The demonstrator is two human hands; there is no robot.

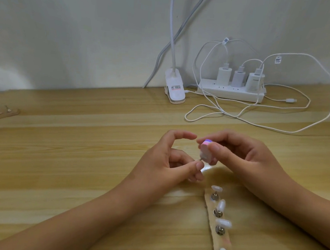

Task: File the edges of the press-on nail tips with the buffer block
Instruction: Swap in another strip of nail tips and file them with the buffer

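My right hand (242,156) pinches a small pink and purple buffer block (265,154) between thumb and fingers. My left hand (169,160) holds the thin metal stand of a pale nail tip (260,159), which is pressed against the block's face and mostly hidden by it. Just below the hands a beige strip holder (218,241) runs toward the lower right of the wooden table. Several white nail tips stand on it on metal pins, the nearest nail tip (216,188) right under my right wrist.
A white power strip (232,91) with three chargers sits at the back by the wall, its white cables (259,124) looping over the table. A white clip lamp base (174,88) stands left of it. A second strip holder (1,113) lies at the far left edge.
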